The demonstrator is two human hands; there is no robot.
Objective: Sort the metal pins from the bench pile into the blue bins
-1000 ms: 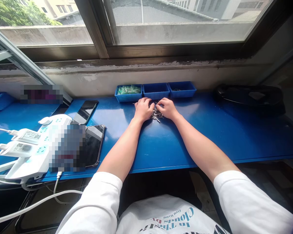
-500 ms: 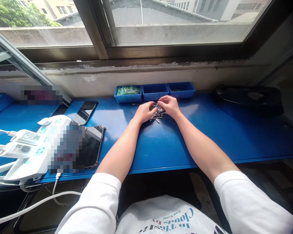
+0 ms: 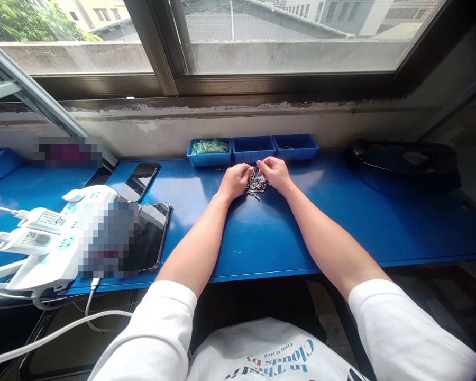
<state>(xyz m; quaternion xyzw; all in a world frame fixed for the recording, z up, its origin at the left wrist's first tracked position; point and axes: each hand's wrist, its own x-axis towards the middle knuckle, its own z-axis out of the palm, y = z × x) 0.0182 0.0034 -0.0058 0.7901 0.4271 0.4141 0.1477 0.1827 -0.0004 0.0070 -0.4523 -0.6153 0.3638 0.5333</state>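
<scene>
Metal pins (image 3: 256, 187) lie in a loose heap on the blue worktop (image 3: 262, 238), nearer its back edge than its front edge. My left hand (image 3: 234, 181) curls at the heap's left side and my right hand (image 3: 275, 173) at its far right, the fingertips of both bent in close to each other; I cannot tell whether either one pinches a pin. Just behind my hands, three blue trays (image 3: 253, 156) stand in a row along the back edge, the left one holding green packets (image 3: 210, 146). A white power strip (image 3: 72, 228) sits by the front edge, well to my left.

workshop, blue bench (image 3: 262, 238), parts bins (image 3: 254, 156)
</scene>
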